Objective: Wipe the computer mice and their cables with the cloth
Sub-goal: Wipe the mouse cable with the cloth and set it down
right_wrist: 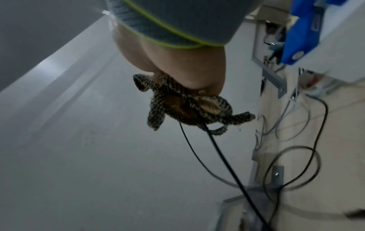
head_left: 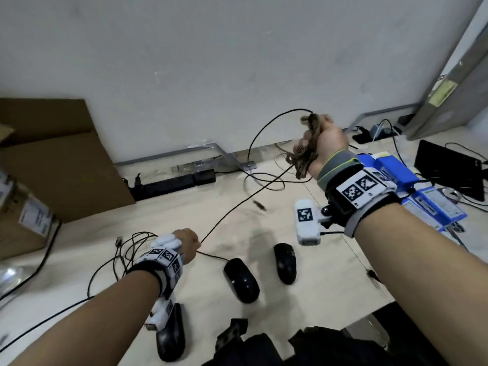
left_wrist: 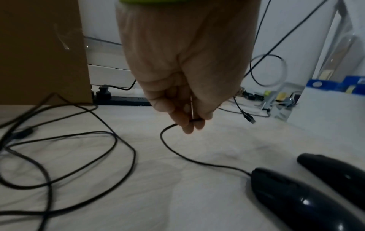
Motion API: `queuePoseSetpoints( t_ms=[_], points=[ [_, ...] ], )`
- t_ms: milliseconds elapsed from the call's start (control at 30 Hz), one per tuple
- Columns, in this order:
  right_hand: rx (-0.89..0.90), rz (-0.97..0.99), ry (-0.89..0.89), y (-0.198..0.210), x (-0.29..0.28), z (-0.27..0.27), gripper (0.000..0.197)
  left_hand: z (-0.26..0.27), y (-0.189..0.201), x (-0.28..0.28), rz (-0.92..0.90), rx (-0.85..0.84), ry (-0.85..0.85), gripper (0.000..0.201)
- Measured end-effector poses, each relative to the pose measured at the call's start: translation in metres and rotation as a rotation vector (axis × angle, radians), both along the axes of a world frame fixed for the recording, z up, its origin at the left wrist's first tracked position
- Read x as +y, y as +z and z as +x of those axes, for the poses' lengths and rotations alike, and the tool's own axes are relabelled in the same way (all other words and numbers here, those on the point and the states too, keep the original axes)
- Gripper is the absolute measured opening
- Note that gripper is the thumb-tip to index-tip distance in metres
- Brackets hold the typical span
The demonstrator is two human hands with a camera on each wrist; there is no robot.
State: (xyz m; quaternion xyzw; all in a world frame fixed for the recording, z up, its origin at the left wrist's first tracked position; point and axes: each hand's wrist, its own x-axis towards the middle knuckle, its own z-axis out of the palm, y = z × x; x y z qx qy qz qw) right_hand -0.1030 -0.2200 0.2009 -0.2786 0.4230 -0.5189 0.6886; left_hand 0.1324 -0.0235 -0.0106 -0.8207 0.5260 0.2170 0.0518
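Three black mice lie on the pale table: a middle mouse [head_left: 241, 280], a right mouse [head_left: 285, 262] and a near-left mouse [head_left: 171, 334] partly under my left wrist. My left hand [head_left: 191, 244] pinches the middle mouse's thin black cable [head_left: 237, 207] just above the table; in the left wrist view the fingertips [left_wrist: 192, 123] squeeze the cable [left_wrist: 177, 154]. My right hand [head_left: 326, 146] is raised high and grips a brown patterned cloth [head_left: 306, 149] wrapped round the same cable, which runs taut between both hands. The cloth [right_wrist: 185, 106] bunches below the right hand.
A cardboard box [head_left: 52, 159] stands at the back left beside a black power strip [head_left: 171, 184]. Loose cables [head_left: 126, 254] coil left of my left hand. Blue boxes [head_left: 422, 191] and a black device [head_left: 449, 167] crowd the right side. The wall [head_left: 211, 62] is close behind.
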Motion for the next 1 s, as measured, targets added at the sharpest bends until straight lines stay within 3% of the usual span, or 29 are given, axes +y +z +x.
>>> queuePoseSetpoints(
  t_ms=[133, 267, 333, 467, 500, 567, 633, 767, 900, 1000],
  points=[
    [0.045, 0.045, 0.058, -0.02, 0.024, 0.011, 0.027, -0.011, 0.017, -0.014, -0.315, 0.277, 0.176, 0.047],
    [0.013, 0.136, 0.137, -0.041, 0.048, 0.022, 0.026, -0.058, 0.067, -0.035, -0.698, 0.504, 0.208, 0.016],
    [-0.022, 0.156, 0.175, -0.046, 0.058, 0.028, 0.029, -0.083, 0.088, -0.044, -0.807, 0.657, 0.164, 0.018],
    [-0.139, 0.186, 0.2, -0.046, 0.072, 0.034, 0.033, -0.118, 0.111, -0.052, -0.674, 1.099, 0.18, 0.011],
    [-0.145, 0.189, 0.192, -0.047, 0.073, 0.034, 0.031, -0.121, 0.111, -0.051, -0.644, 1.137, 0.18, 0.013],
    [-0.118, 0.181, 0.16, -0.051, 0.072, 0.031, 0.024, -0.117, 0.109, -0.051, -0.681, 1.061, 0.155, 0.023],
    [-0.08, 0.182, 0.123, -0.052, 0.068, 0.025, 0.019, -0.104, 0.102, -0.05, -0.768, 0.861, 0.099, 0.03],
    [-0.051, 0.188, 0.03, -0.042, 0.054, 0.004, 0.026, -0.067, 0.081, -0.044, -0.827, 0.59, 0.085, 0.032],
    [0.0, 0.139, -0.029, -0.023, 0.043, -0.005, 0.024, -0.032, 0.059, -0.041, -0.626, 0.346, 0.075, 0.039],
    [-0.037, 0.076, -0.049, -0.002, 0.038, -0.009, 0.032, -0.006, 0.043, -0.04, -0.455, 0.196, 0.131, 0.042]
  ],
)
